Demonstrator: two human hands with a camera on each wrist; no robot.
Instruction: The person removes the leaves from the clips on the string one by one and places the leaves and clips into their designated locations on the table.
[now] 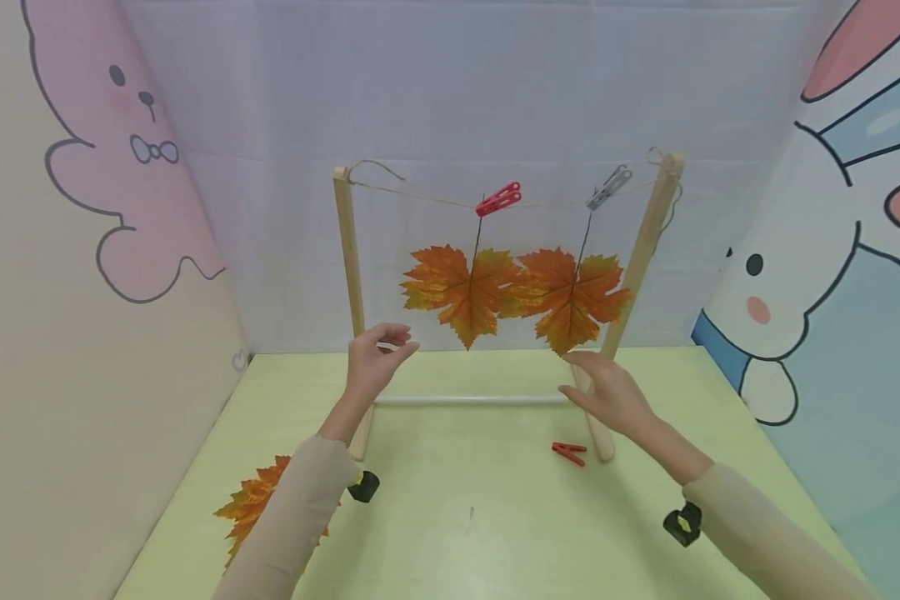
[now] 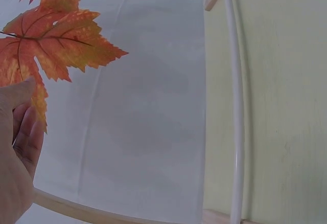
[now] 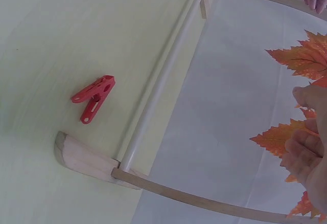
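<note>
The left hand (image 1: 378, 354) is up in the air with its fingers softly bent and nothing in them, just beside the orange and yellow jagged leaf on the left (image 1: 465, 287). The right hand (image 1: 611, 392) is loose and empty too, its fingertips right by the low tip of the orange and yellow jagged leaf on the right (image 1: 570, 296); I can't tell if they touch. Both leaves hang side by side from a thin brown string (image 1: 412, 193), one by a red plastic clip (image 1: 498, 200), one by a grey plastic clip (image 1: 609, 188). The string is tied across a tan wooden frame (image 1: 350, 258) with a white rod (image 1: 480, 401) low down. On the pale yellow-green bench (image 1: 435, 475) lie a small red plastic peg (image 1: 568, 451) and another orange leaf (image 1: 250, 502), partly behind the left sleeve (image 1: 296, 508).
</note>
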